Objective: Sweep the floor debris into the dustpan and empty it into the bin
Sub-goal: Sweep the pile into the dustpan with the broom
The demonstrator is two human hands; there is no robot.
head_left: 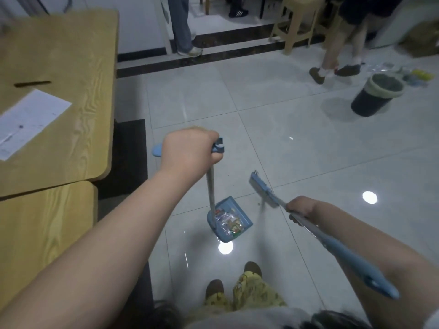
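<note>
One dustpan point(230, 219), wrappers inside, hangs at six o'clock below the clenched left hand point(190, 154); the right hand point(299, 208) grips one broom point(263, 190); one bin point(376, 94) at two o'clock.

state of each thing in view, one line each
left hand: shut on dustpan handle
right hand: shut on broom handle
dustpan: on the floor, wrappers inside
broom: head raised, beside the dustpan
bin: upright, lined, open
paper: flat on the desk
</note>
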